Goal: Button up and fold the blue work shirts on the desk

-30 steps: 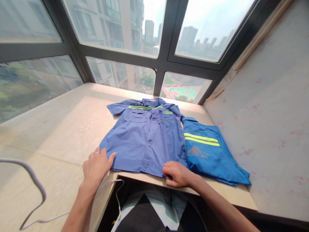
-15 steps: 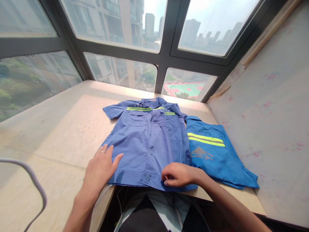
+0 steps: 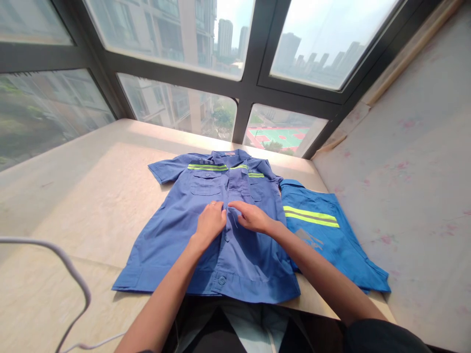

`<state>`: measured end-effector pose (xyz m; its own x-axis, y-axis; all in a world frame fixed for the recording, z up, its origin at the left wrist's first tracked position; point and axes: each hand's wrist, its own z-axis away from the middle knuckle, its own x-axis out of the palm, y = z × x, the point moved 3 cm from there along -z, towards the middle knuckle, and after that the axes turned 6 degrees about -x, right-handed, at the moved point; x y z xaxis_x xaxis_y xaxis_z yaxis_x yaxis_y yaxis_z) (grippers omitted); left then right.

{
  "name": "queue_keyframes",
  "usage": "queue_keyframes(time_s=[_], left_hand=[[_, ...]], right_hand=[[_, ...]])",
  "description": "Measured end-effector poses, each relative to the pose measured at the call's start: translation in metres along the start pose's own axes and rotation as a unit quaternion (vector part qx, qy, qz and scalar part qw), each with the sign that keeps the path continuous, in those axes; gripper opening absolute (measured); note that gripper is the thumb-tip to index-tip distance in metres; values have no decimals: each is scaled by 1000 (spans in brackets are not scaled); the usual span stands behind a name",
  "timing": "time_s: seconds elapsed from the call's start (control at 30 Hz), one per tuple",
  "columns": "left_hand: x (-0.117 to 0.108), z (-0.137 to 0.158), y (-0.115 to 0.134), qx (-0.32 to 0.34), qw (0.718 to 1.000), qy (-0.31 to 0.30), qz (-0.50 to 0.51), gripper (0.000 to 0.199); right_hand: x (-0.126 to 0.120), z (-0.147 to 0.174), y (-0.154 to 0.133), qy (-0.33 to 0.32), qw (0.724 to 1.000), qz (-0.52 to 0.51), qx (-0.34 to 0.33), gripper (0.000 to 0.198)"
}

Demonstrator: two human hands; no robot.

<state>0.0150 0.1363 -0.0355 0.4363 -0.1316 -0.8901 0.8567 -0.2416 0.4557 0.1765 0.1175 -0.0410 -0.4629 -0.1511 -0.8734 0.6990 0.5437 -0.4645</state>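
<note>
A blue short-sleeved work shirt (image 3: 176, 235) lies spread face up, its collar toward the window and a yellow-green reflective band across the chest. At its front placket, about mid-chest, both of my hands meet. My left hand (image 3: 211, 220) is closed with its fingertips at the placket edge, and a ring shows on one finger. Just to the right, my right hand (image 3: 252, 216) has curled fingers, its index fingertip at the same edge. The cloth under the fingertips is partly hidden. Lower down, a button (image 3: 221, 280) shows on the hem band.
A brighter blue folded garment (image 3: 320, 235) with a reflective stripe lies right of the shirt, beside the patterned wall (image 3: 423, 196). Both lie on a pale wooden surface (image 3: 84, 196) below windows. A grey cable (image 3: 79, 279) loops at the left front.
Both hands have moved from the shirt's lower part up to the middle placket. The left hand has gone from spread to closed. The shirt's lower left side now lies spread wider.
</note>
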Motion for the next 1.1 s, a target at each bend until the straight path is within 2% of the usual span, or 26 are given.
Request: queue_keyframes(time_s=[0.2, 0.33, 0.5, 0.7, 0.8, 1.1], left_hand=[[15, -14, -19, 18, 1000, -7, -3, 31], [13, -16, -20, 28, 999, -15, 5, 30], [8, -19, -19, 31, 999, -34, 10, 29], [10, -14, -17, 56, 998, -36, -10, 23], [11, -11, -14, 69, 997, -25, -9, 25], [13, -11, -13, 30, 998, -24, -41, 29]], right_hand=[[10, -17, 12, -39, 998, 46, 19, 61], [8, -24, 8, -76, 994, 74, 25, 47], [5, -30, 8, -102, 989, 104, 22, 44], [6, -34, 11, -90, 989, 119, -9, 25], [8, -34, 12, -91, 986, 134, -26, 25], [5, -32, 14, -118, 977, 180, -8, 31]])
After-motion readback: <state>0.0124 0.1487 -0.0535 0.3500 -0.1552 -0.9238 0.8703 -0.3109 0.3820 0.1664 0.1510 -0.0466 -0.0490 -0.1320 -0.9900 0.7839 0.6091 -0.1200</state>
